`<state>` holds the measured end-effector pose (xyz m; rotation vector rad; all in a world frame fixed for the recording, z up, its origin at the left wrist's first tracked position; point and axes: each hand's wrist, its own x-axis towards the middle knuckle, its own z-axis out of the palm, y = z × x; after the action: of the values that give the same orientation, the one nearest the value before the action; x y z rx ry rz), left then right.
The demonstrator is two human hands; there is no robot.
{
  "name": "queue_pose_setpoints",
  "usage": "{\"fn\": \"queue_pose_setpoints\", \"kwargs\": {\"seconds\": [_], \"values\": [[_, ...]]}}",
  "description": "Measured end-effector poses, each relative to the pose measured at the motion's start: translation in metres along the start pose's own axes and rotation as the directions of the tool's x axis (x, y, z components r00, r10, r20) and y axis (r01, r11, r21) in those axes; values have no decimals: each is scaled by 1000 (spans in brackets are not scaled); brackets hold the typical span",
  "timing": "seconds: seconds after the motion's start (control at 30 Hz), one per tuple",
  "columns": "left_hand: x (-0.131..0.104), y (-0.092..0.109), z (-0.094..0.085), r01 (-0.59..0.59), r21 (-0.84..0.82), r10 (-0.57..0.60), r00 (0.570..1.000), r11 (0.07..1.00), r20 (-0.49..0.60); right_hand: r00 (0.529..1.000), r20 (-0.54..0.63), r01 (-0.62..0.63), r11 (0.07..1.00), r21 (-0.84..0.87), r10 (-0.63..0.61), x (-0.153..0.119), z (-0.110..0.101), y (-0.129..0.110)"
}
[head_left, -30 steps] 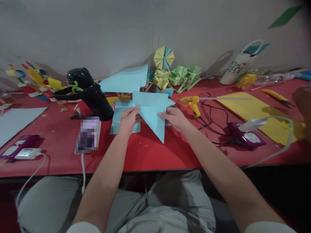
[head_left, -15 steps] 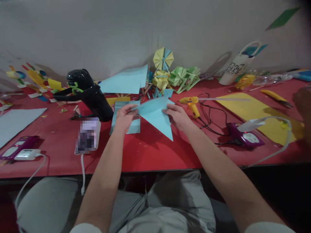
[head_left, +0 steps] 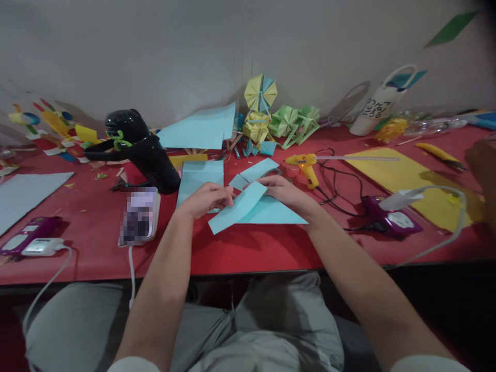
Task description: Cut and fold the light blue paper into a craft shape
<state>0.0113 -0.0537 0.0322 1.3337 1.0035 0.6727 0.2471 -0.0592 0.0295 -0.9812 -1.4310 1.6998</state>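
Observation:
A light-blue sheet of paper [head_left: 267, 211], folded into a triangle with a rectangular strip slanting out at its left, lies low over the red table in front of me. My left hand [head_left: 209, 200] is at the strip's upper left edge, its fingers drawn together with the tips against the paper. My right hand [head_left: 284, 194] grips the sheet's top right, its fingertips partly hidden behind the paper. Behind the hands lies a narrow blue paper piece [head_left: 258, 170]. Another blue sheet [head_left: 199, 175] lies flat to the left, partly under my left hand.
A glue gun [head_left: 306, 168] lies right of my hands, its cable running to a purple power strip [head_left: 391, 217]. A black tumbler [head_left: 155, 160] and a phone [head_left: 140, 217] stand and lie left. Folded paper figures [head_left: 259, 111] sit at the wall. Yellow sheet [head_left: 406, 186] lies right.
The blue paper has been turned and lowered toward the table, its long edge now facing me and a strip jutting left. My left hand moved slightly right and down; the narrow piece behind is uncovered.

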Motion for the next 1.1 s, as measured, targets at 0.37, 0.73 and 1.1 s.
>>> {"fn": "queue_pose_setpoints", "kwargs": {"seconds": [0.37, 0.73, 1.1], "values": [[6, 0, 29, -80, 12, 78, 993, 997, 88, 992, 102, 87, 987, -132, -73, -1, 7, -2], [19, -3, 26, -258, -153, 174, 891, 954, -420, 974, -191, 143, 983, 115, -120, 9, 4, 7], [22, -11, 36, -283, -15, 254, 879, 959, -403, 955, -268, 134, 991, 1, -129, 10, 7, 13]]}}
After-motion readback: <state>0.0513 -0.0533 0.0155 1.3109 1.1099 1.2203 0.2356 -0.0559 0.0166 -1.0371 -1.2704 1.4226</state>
